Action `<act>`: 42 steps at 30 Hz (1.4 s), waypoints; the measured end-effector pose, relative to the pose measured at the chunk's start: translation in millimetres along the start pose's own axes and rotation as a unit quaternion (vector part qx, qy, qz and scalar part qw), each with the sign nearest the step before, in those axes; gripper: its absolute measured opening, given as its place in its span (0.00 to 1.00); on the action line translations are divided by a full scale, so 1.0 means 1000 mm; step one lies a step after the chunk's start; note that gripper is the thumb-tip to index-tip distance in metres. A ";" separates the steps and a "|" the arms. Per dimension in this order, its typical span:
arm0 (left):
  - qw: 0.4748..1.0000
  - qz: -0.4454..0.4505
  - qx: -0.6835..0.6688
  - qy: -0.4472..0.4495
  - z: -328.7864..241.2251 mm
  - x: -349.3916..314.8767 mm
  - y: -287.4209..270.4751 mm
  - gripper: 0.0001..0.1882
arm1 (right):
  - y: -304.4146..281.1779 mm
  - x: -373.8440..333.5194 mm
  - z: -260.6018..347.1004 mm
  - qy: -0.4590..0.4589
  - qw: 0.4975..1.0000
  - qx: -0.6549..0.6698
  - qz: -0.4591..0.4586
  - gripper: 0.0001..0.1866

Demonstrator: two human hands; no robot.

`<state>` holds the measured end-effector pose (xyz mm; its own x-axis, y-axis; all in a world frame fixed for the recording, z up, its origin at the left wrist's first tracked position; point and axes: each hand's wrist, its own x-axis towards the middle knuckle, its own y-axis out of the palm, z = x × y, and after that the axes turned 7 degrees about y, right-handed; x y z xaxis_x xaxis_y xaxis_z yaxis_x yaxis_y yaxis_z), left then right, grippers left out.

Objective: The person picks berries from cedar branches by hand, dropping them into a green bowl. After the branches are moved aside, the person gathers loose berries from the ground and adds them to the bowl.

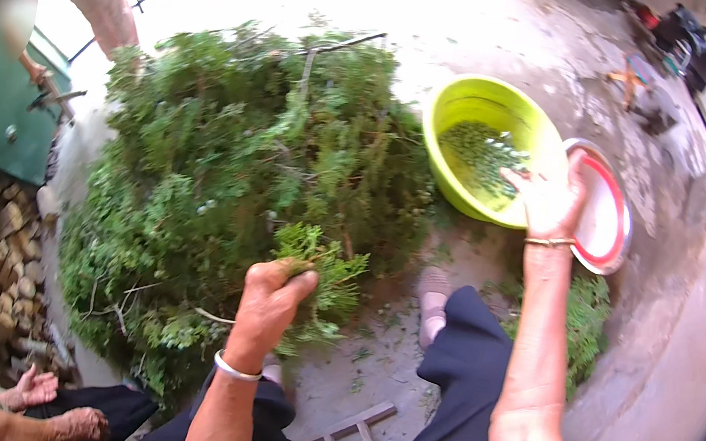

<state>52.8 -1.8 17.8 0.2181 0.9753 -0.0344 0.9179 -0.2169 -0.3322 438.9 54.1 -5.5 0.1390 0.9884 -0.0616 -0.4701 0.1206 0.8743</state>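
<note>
My left hand [274, 296], with a pale bangle on its wrist, is closed round a leafy evergreen sprig [329, 265] in front of a large heap of cut evergreen branches [244, 148]. Over the right rim of a yellow-green basin [440, 165], my right hand [551, 196] is stretched out, fingers spread and palm showing, with nothing held that I can see. Inside the basin lies a small pile of pale green berries or cones [480, 148], too small to tell which.
A white basin with a red band [601, 214] stands right of the yellow-green one, more greenery [585, 327] below it. Stacked firewood [16, 278] lies at left. One person stands at the far left; another person's hands [64, 415] show at lower left. A wooden frame [352, 433] is between my legs.
</note>
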 end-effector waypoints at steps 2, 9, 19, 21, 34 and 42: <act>0.995 -0.009 -0.091 -0.039 0.008 -0.001 -0.006 0.07 | 0.002 -0.001 -0.008 -0.022 0.991 0.012 -0.131 0.39; 0.891 -0.135 -0.405 -0.158 0.013 0.002 -0.023 0.05 | 0.024 -0.002 -0.043 -0.018 0.974 0.078 -0.210 0.35; 0.711 -0.181 -0.657 -0.173 0.040 0.002 -0.042 0.12 | 0.085 -0.094 -0.179 0.364 0.799 -0.479 0.009 0.24; 0.679 -0.190 -0.687 -0.177 0.047 0.002 -0.042 0.12 | 0.098 -0.113 -0.186 0.402 0.885 -0.231 0.038 0.24; 0.707 -0.173 -0.664 -0.171 0.062 -0.037 -0.062 0.12 | 0.141 -0.155 -0.163 0.357 0.892 -0.277 0.022 0.11; 0.891 -0.035 -0.436 -0.123 -0.016 -0.115 -0.007 0.19 | 0.137 -0.194 -0.155 0.307 0.937 -0.154 -0.056 0.10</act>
<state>26.2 -113.3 39.5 0.1701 0.9436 -0.2840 0.8580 -0.0001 0.5136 212.9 -106.9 51.7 -0.2820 0.8231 -0.4929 -0.7254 0.1533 0.6711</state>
